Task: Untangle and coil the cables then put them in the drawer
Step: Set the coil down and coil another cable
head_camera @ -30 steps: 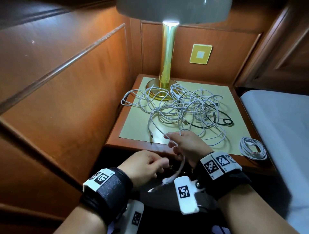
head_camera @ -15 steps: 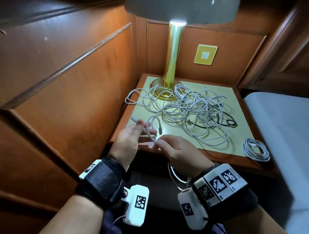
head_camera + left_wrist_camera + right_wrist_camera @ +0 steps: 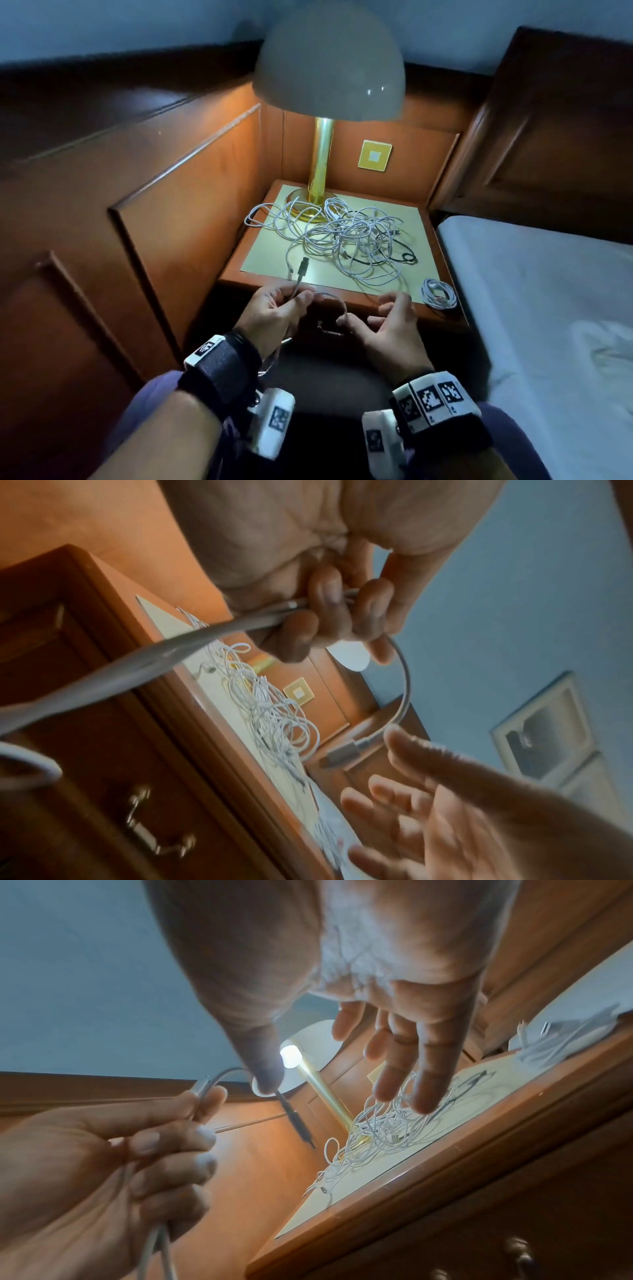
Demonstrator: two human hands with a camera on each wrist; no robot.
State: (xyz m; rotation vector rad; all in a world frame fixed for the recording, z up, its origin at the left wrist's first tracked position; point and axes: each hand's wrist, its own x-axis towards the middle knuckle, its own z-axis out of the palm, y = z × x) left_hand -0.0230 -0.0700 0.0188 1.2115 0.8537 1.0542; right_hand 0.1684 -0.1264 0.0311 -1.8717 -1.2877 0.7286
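**Left grip on one cable, tangle on surface beside lamp**

Left hand in front of lamp: grip curled round a thin, smooth white cable, dark plug end sticking up past the fingers. Cable bent in an arc toward right hand, rest hanging below left wrist. Right grip spread, fingers loose, pinching nothing; cannot tell whether a fingertip touches the arc.

Tangle of cables heaped at lamp's base: mostly white round cords in overlapping loops, one black cord among them. Small coiled white cable well right of lamp, near front corner.

Surface: glossy reddish wood, pale yellow-green mat inset. Lamp stem polished brass, round base, smooth grey dome shade, lit. Drawer below, closed, metal bail handle; contents hidden. Panelled wood walls left of and behind lamp, yellow square plate just right of stem. Bed with white sheet well right of lamp.
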